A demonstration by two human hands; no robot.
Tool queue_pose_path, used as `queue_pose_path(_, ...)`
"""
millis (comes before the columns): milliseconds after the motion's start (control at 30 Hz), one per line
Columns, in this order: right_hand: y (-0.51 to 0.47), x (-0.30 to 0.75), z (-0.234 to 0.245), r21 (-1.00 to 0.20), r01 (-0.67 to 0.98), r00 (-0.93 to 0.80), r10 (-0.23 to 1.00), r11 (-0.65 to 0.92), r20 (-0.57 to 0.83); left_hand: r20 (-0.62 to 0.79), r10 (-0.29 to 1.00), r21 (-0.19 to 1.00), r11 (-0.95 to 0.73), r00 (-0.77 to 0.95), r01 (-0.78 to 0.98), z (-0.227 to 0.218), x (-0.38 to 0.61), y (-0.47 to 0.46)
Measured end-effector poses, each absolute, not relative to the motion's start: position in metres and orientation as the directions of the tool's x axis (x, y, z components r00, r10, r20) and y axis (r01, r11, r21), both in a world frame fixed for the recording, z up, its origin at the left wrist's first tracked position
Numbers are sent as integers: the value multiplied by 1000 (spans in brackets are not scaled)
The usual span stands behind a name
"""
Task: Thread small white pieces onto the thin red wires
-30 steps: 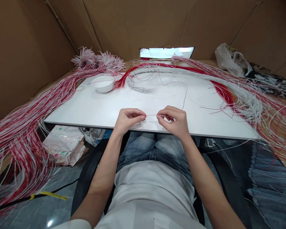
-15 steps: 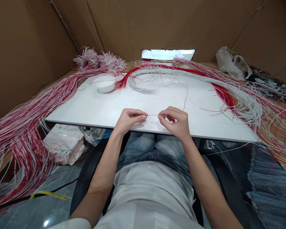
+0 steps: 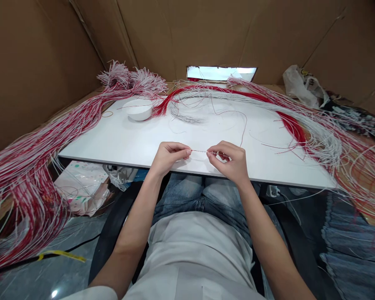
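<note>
The step in hand seems to be fine finger work on a thin red-and-white cord (image 3: pixel 200 151), stretched nearly straight between the two hands over the near part of the white tabletop (image 3: pixel 128 143). The left hand (image 3: pixel 172 157) pinches one end between thumb and forefinger; the right hand (image 3: pixel 228 160) pinches farther along, its other fingers curled. Any next move likely calls for light, even tension and a close grip. The cord looks plain red by the left fingertips and paler, apparently twisted, toward the right; its finer structure is too small to tell.
</note>
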State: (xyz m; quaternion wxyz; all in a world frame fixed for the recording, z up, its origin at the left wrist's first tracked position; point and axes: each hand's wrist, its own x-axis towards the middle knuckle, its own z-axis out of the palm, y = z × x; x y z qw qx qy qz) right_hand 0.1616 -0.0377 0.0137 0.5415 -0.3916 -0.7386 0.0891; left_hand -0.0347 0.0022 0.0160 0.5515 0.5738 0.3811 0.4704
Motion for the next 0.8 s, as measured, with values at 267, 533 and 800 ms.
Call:
queue_pose_path(267, -37, 162, 11, -544, 516, -130, 689, 661, 713, 114, 956, 992, -94, 271, -86, 16, -35, 2)
queue_pose_path(533, -38, 163, 12, -606, 470, -91, 718, 641, 690, 59, 982, 987, -30, 182, -160, 18, -32, 3)
queue_pose_path(800, -36, 164, 10, -683, 399, -39, 756, 612, 654, 4, 994, 947, 32, 111, -321, 19, -32, 7)
